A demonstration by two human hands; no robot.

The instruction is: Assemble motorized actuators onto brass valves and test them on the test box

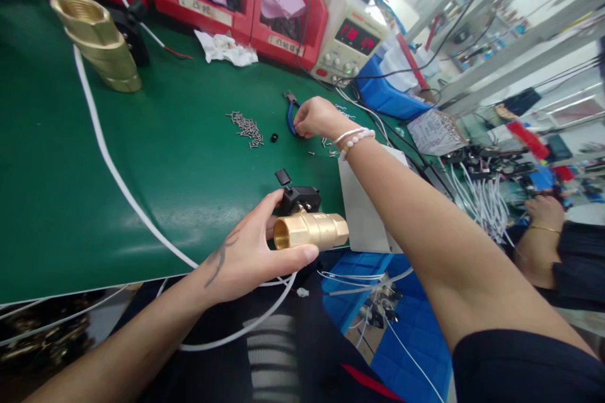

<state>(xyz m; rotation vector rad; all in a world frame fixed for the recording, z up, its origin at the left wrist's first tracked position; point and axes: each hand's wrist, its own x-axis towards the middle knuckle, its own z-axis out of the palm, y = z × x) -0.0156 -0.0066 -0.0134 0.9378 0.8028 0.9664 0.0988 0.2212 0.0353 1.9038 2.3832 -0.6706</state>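
Note:
My left hand (258,245) is wrapped round a brass ball valve (314,230) at the table's front edge, thumb along its near side. On the valve's far side sits a black actuator box (302,198) with a small black flap (282,177) standing up. My right hand (316,116) is reached out across the table, its fingers pinched on the blue handle of small cutting pliers (290,114). The pliers lie on the green mat (189,119), jaws pointing away. Left of them are a pile of small screws (246,129) and a black ring-like part (274,137).
Another brass valve (101,44) stands at the back left with a white cable (108,157). Red bins (203,12) and a power supply (352,38) line the back. A grey plate (366,208) lies under my right forearm. A co-worker's hand (543,214) is at far right.

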